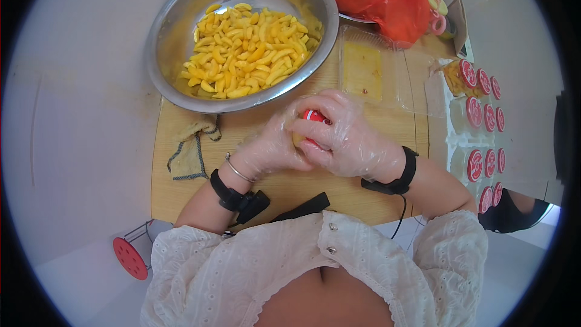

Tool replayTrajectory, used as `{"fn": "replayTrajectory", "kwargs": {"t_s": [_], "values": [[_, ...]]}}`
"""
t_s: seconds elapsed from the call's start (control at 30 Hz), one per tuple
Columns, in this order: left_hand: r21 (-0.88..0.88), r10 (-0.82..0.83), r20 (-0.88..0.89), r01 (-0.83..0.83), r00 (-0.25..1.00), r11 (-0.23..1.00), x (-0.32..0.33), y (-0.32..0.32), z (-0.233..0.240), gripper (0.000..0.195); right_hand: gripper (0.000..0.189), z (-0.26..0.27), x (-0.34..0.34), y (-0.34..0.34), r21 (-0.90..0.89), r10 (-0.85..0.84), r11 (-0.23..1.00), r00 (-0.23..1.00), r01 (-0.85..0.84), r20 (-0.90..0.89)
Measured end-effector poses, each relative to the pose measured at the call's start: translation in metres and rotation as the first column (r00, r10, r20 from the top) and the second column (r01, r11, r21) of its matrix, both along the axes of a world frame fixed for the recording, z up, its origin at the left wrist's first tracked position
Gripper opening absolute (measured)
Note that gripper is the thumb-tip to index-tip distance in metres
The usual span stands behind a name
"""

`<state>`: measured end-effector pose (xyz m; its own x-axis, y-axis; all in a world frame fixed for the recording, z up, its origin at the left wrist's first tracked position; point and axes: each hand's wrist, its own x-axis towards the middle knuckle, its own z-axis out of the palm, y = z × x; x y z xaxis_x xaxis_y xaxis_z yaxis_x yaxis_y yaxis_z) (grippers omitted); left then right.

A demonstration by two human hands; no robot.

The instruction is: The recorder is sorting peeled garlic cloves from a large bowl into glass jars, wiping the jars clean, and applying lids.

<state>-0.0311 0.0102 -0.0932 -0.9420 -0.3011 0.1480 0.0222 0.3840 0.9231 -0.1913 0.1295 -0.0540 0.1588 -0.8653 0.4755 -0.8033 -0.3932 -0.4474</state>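
Note:
Both my hands wear clear plastic gloves and meet over the wooden table. My left hand (277, 143) wraps the side of a small glass jar (297, 140), of which only a sliver shows. From above, my right hand (347, 136) grips its red and white lid (314, 116), the fingers curled across it. Most of the jar is hidden by my hands, so its contents cannot be made out well. Beyond my hands sits a large steel basin (163, 68) with many yellow fruit slices (245, 50) in it.
At right, several jars with red lids (474, 165) stand in a white foam tray (449, 120). A clear plastic container (363, 70) lies beside the basin, near a red plastic bag (381, 0). A cloth (188, 156) lies at left on the table (172, 200). A red round stool (130, 259) stands below.

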Motion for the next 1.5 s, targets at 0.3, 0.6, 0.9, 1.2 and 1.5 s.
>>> {"fn": "replayTrajectory", "kwargs": {"t_s": [0.3,0.6,0.9,1.2,1.5], "values": [[-0.238,0.116,-0.066,-0.129,0.991,0.963,-0.011,0.022,-0.010,0.076,0.044,0.010,0.026,0.020,0.031,-0.280,0.959,0.960,0.280,-0.023],[0.071,0.367,0.051,-0.370,0.929,0.926,0.028,0.022,-0.016,0.099,0.055,0.151,-0.121,0.074,0.287,-0.699,0.700,0.709,0.653,0.094],[0.158,0.389,0.079,-0.397,0.918,0.904,0.029,0.022,-0.010,0.092,0.087,0.110,-0.400,0.197,0.367,-0.741,0.008,0.252,0.930,-0.622],[0.045,0.418,0.266,-0.445,0.868,0.895,0.038,0.020,-0.020,0.081,0.094,0.059,-0.438,0.227,0.624,-0.895,0.016,0.289,0.782,-0.339],[0.108,0.362,0.227,-0.393,0.904,0.913,0.035,0.014,-0.025,0.084,0.065,0.068,-0.477,0.275,0.412,-0.881,0.095,0.269,0.906,-0.389]]}}
